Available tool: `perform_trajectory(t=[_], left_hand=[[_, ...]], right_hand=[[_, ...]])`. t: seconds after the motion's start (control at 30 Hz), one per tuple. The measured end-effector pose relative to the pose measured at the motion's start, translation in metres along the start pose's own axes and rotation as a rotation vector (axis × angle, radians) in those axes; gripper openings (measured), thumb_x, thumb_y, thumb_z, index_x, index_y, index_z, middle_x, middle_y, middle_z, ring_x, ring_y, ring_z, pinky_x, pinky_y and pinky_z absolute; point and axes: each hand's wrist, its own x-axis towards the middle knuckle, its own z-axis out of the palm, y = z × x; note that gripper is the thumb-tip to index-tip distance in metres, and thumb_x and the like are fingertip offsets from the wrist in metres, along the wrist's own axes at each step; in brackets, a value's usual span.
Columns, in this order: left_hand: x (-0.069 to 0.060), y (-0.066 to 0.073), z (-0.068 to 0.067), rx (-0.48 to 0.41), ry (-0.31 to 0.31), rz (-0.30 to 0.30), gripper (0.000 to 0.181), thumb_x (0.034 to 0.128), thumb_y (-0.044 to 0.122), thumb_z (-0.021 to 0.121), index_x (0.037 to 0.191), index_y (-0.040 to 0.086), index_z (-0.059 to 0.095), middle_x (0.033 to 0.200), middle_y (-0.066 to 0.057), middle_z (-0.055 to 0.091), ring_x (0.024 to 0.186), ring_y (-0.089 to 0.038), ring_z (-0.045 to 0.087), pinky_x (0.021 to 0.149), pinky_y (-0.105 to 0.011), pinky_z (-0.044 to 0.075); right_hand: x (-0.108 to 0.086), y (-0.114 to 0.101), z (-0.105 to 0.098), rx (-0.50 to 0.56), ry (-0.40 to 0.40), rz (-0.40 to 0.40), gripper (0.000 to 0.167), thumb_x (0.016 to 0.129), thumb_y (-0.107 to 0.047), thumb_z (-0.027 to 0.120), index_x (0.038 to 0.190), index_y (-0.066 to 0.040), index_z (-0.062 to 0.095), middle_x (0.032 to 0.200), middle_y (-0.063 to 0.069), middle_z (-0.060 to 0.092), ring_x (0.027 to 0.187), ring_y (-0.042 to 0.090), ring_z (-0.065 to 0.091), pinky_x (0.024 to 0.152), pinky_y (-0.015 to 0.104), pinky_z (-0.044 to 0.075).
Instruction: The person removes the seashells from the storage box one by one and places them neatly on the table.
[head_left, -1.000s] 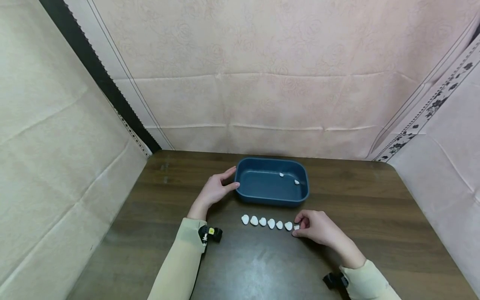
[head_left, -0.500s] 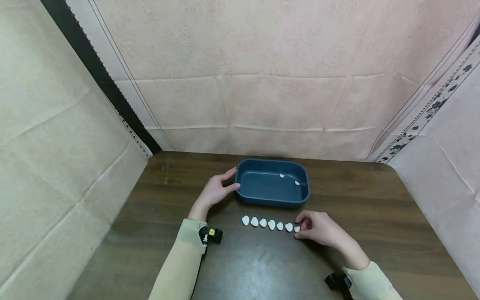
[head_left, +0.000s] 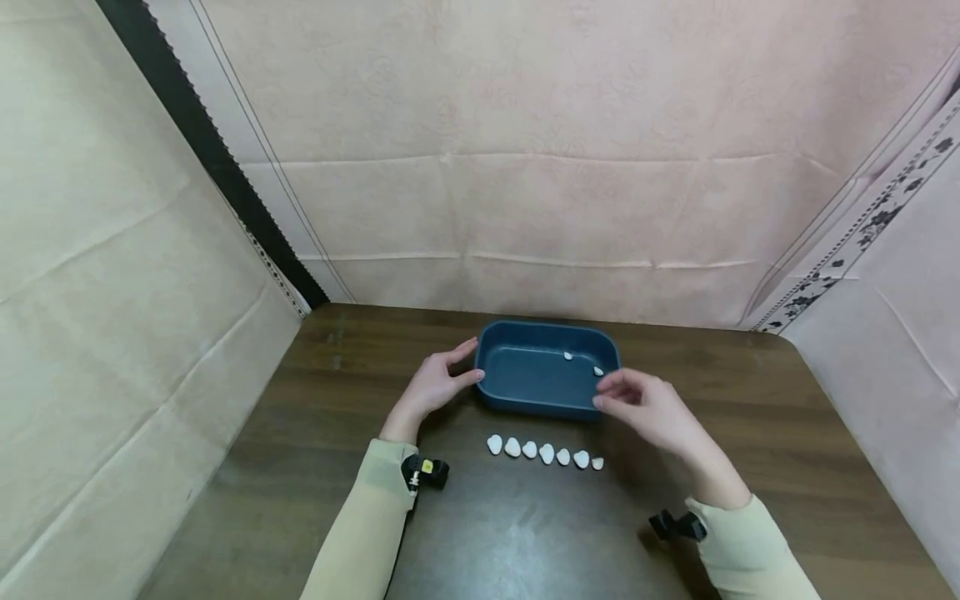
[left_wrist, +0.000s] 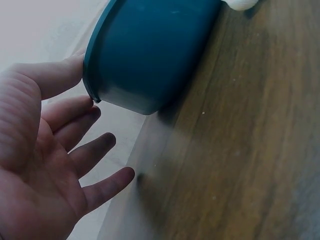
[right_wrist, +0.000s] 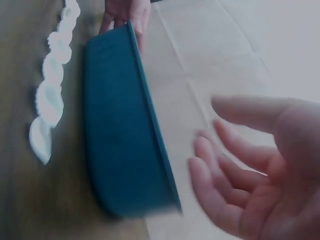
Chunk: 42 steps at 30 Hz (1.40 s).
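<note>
A dark blue rectangular tub (head_left: 536, 407) stands at the far side of the table, with two small white shells (head_left: 597, 371) inside it. My left hand (head_left: 431, 387) touches the tub's left end with thumb and fingertips, its fingers spread and fairly straight in the left wrist view. Above the tub's right front corner hovers my right hand (head_left: 651, 408), fingers loosely bent and nothing visible between them. In front of the tub lies a left-to-right row of several white shells (head_left: 547, 454); the right wrist view shows these shells (right_wrist: 50, 102) blurred, with ridged edges.
The brown wooden table (head_left: 360, 350) meets a pale cloth backdrop (head_left: 547, 208) behind the tub. Cloth also hangs on both sides. A black wrist camera (head_left: 432, 472) sits on the left sleeve, and another camera (head_left: 675, 527) on the right one.
My right hand has left the shell at the row's right end and risen away toward the tub's right front corner. That shell now lies uncovered. The left hand stays at the tub.
</note>
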Motion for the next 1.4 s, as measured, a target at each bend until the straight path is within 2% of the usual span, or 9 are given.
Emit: perform_trajectory(t=[0.17,0.3,0.43,0.7,0.83,0.93,1.1,1.2,1.4], left_hand=[[0.000,0.000,0.000,-0.004,0.006,-0.004,0.063,0.1033,0.031,0.075,0.161,0.022,0.051,0.164,0.008,0.047,0.155,-0.023,0.039,0.126,-0.056,0.030],[-0.001,0.000,-0.001,-0.009,0.003,-0.006,0.063,0.1034,0.032,0.074,0.161,0.023,0.051,0.164,0.008,0.047,0.156,-0.023,0.039,0.126,-0.055,0.030],[-0.001,0.001,-0.002,-0.019,-0.005,-0.007,0.063,0.1034,0.031,0.074,0.161,0.023,0.051,0.164,0.008,0.047,0.156,-0.023,0.038,0.126,-0.056,0.030],[0.001,0.000,-0.001,0.014,-0.002,0.052,0.063,0.1029,0.029,0.075,0.160,0.018,0.052,0.164,0.004,0.048,0.154,-0.024,0.041,0.125,-0.053,0.032],[0.001,-0.002,-0.002,0.010,-0.006,0.046,0.063,0.1029,0.030,0.075,0.161,0.019,0.051,0.164,0.004,0.048,0.155,-0.023,0.040,0.125,-0.053,0.032],[0.001,-0.003,-0.001,0.006,-0.007,0.040,0.063,0.1033,0.029,0.075,0.161,0.019,0.051,0.165,0.005,0.047,0.155,-0.023,0.040,0.125,-0.053,0.033],[0.000,-0.003,-0.001,0.021,-0.002,0.029,0.063,0.1035,0.033,0.074,0.161,0.021,0.051,0.164,0.007,0.047,0.154,-0.022,0.040,0.125,-0.052,0.033],[0.000,-0.002,-0.001,0.027,-0.001,0.028,0.064,0.1036,0.034,0.074,0.161,0.021,0.051,0.165,0.007,0.047,0.155,-0.022,0.040,0.125,-0.053,0.033],[-0.001,0.001,-0.001,0.012,-0.001,0.022,0.063,0.1032,0.031,0.075,0.161,0.019,0.052,0.165,0.005,0.048,0.155,-0.023,0.040,0.125,-0.054,0.032]], right_hand=[[0.045,-0.005,0.014,-0.001,0.085,-0.025,0.025,0.101,-0.016,0.077,0.125,-0.011,0.072,0.117,0.013,0.074,0.105,0.030,0.068,0.091,0.047,0.061],[0.075,0.005,0.025,-0.009,0.070,-0.024,0.033,0.098,0.000,0.075,0.130,-0.004,0.069,0.132,0.022,0.069,0.120,0.039,0.066,0.103,0.058,0.055],[0.091,0.012,0.032,-0.072,0.046,-0.030,0.040,0.095,0.008,0.074,0.134,0.000,0.066,0.137,0.023,0.064,0.127,0.044,0.062,0.105,0.061,0.053],[0.098,0.008,0.037,-0.198,0.015,-0.015,0.044,0.091,0.010,0.074,0.134,0.002,0.065,0.138,0.026,0.060,0.126,0.046,0.060,0.103,0.060,0.052],[0.102,0.009,0.040,-0.219,-0.037,-0.001,0.046,0.091,0.012,0.072,0.135,0.000,0.064,0.140,0.026,0.060,0.124,0.043,0.061,0.103,0.059,0.053],[0.106,0.012,0.042,-0.194,-0.096,-0.012,0.049,0.090,0.017,0.068,0.135,-0.002,0.064,0.142,0.025,0.058,0.125,0.041,0.063,0.103,0.056,0.055],[0.110,0.014,0.043,-0.043,-0.182,-0.004,0.055,0.090,0.024,0.058,0.136,-0.005,0.063,0.142,0.023,0.060,0.123,0.037,0.066,0.097,0.049,0.059],[0.110,0.014,0.041,-0.021,-0.171,-0.008,0.053,0.092,0.023,0.056,0.135,-0.007,0.065,0.141,0.021,0.062,0.123,0.036,0.066,0.095,0.048,0.059],[0.110,0.015,0.042,-0.171,-0.139,-0.037,0.046,0.092,0.018,0.060,0.128,-0.008,0.072,0.137,0.017,0.066,0.123,0.037,0.063,0.106,0.057,0.052]])
